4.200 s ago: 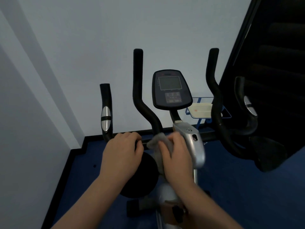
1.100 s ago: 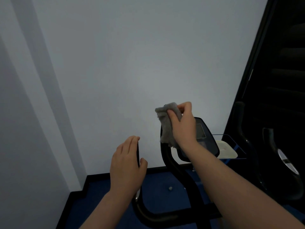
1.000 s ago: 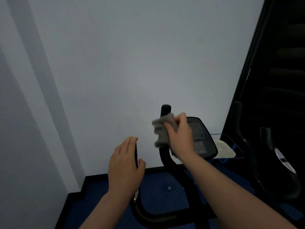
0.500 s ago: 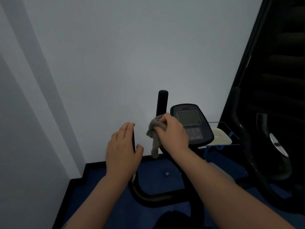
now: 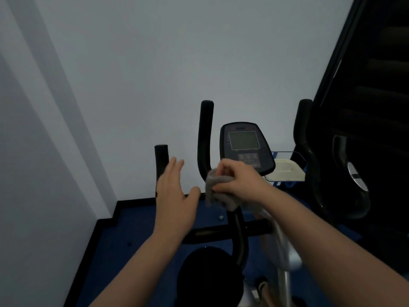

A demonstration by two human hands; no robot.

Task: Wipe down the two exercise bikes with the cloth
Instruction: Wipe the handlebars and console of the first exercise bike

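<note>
**Cloth at the left upright handlebar of the exercise bike**

The right hand [image 5: 238,182] grips a grey cloth [image 5: 218,191], with fingers and thumb curled round the bunched fabric. The cloth is pressed against the lower bend of the inner left handlebar [image 5: 204,138], a black padded bar that rises upright to a rounded tip. Part of the cloth hangs below the hand, over the bar where it curves down toward the crossbar [image 5: 221,232].

The left hand [image 5: 174,196] is held with fingers straight and together and the thumb spread out to the side. It holds nothing. It sits just beside the outer left grip [image 5: 161,160], a shorter black post; whether the palm touches the post cannot be told.

The console [image 5: 245,147] stands to the right of the inner handlebar, with a grey screen above a block of buttons. The matching right handlebar [image 5: 304,134] rises beyond it. A black round part [image 5: 210,278], which cannot be identified, shows at the bottom of the view, with the silver frame post [image 5: 285,258] to its right.

Room: the bike faces a plain pale wall [image 5: 177,63]. A second pale wall [image 5: 33,173] meets it at the left, forming a corner. The floor [image 5: 124,244] is dark blue, edged by a black skirting strip [image 5: 106,220] that steps at the corner. A cream tray [image 5: 285,171] rests on a blue stand behind the console. The far right is dark, and a black grip with a silver plate [image 5: 355,176] shows there.
</note>
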